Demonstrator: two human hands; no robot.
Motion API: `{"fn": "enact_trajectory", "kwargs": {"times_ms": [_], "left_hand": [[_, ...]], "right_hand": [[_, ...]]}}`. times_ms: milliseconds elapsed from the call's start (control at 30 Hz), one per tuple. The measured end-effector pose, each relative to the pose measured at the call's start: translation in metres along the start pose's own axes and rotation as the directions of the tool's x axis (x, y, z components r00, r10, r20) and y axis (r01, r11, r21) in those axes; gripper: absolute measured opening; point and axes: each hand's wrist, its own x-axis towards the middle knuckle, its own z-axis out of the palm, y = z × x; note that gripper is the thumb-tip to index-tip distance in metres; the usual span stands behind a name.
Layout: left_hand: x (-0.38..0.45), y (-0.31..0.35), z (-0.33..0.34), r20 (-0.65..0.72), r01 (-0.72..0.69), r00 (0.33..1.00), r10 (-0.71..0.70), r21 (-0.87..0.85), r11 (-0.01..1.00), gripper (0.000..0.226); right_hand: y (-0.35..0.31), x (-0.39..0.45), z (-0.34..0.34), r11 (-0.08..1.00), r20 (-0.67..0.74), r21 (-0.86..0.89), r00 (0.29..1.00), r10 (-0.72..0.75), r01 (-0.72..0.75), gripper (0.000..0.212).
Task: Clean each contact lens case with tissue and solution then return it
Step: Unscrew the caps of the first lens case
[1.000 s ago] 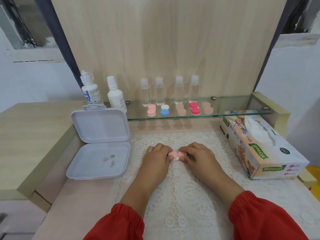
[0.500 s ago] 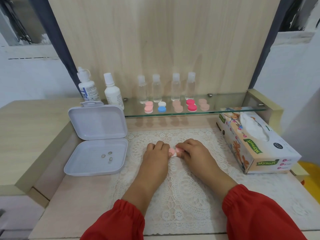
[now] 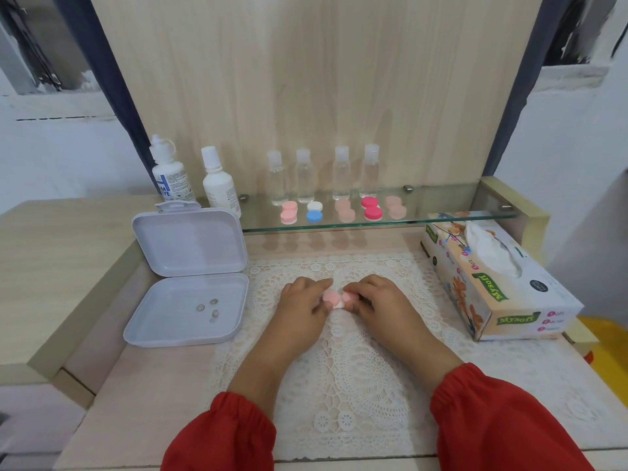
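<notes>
Hardly shifted since a moment ago, left hand (image 3: 299, 307) and right hand (image 3: 377, 302) pinching a pink contact lens case (image 3: 334, 298) from either side, low over the lace mat (image 3: 343, 368), tissue box (image 3: 492, 283) at right, open white box (image 3: 188, 277) at left

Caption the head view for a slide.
Both hands hold a pink lens case on the lace mat, tissue box alongside.

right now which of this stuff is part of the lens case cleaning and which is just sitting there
Part of the job:
pink case, held by left hand and right hand
five shelf cases
tissue box
two white bottles, probably the solution

Just lying about:
open white box holding small bits
four clear bottles
lace mat
</notes>
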Motion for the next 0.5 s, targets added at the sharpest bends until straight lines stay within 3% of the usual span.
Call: {"fn": "enact_trajectory", "kwargs": {"times_ms": [167,267,367,500], "left_hand": [[0.0020,0.0029,0.0033,-0.079,0.044,0.996,-0.046,-0.019,0.999,0.023],[0.0008,0.0024,0.0065,-0.094,0.030,0.995,-0.023,0.071,0.997,0.031],[-0.0004,-0.0016,0.0016,-0.024,0.015,1.000,-0.016,-0.051,0.999,0.039],[0.0012,0.0010,0.0034,-0.072,0.027,0.997,-0.031,-0.048,0.998,0.021]], "right_hand": [[0.0009,0.0006,0.0002,1.000,0.005,0.010,1.000,-0.007,0.007,0.029],[0.0011,0.0003,0.0003,1.000,0.003,0.017,1.000,-0.010,0.010,0.030],[0.0016,0.0000,0.0001,1.000,0.007,0.013,1.000,-0.013,0.013,0.029],[0.0016,0.0001,0.0008,1.000,0.004,0.011,1.000,-0.013,0.013,0.029]]}}
